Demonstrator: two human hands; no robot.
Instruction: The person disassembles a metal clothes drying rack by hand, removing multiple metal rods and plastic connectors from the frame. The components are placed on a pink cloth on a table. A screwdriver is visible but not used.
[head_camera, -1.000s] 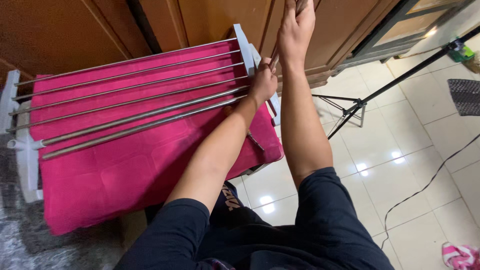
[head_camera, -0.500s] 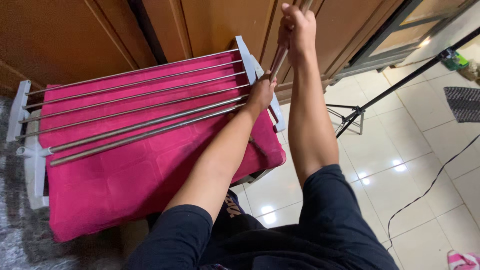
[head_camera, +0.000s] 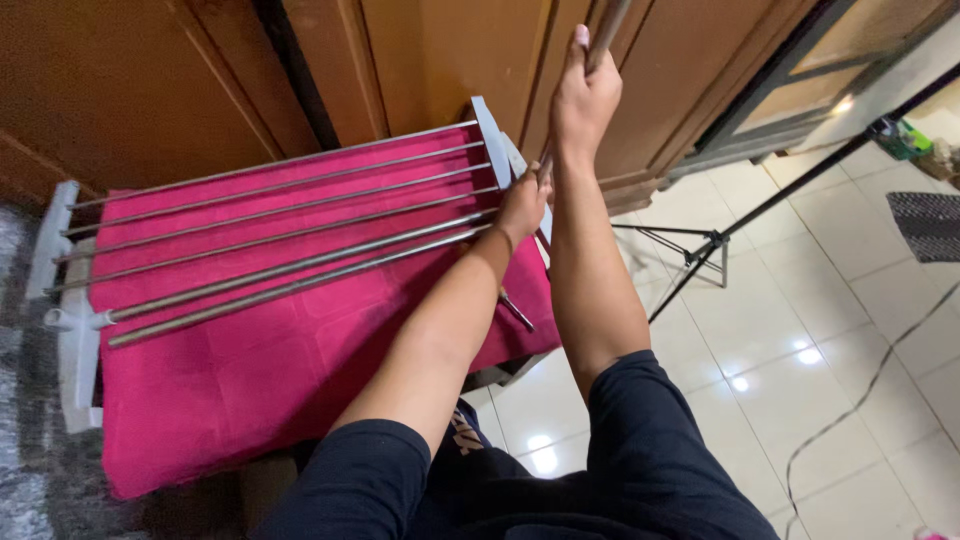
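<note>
Head view. A drying rack of parallel grey metal rods (head_camera: 280, 215) in white plastic end brackets (head_camera: 65, 320) lies over a bright pink cloth (head_camera: 250, 370) before brown wooden cabinet doors (head_camera: 130, 90). The left hand (head_camera: 522, 207), at about 12 o'clock from picture centre, is closed around the lower end of a loose grey metal rod (head_camera: 607, 25), right beside the rack's far white end bracket (head_camera: 495, 130). The right hand (head_camera: 583, 95), at 1 o'clock, is clenched on the same rod higher up; the rod rises steeply out of the top edge. At 3 o'clock, a black tripod stand (head_camera: 712, 243) stands on glossy white floor tiles (head_camera: 800, 330).
</note>
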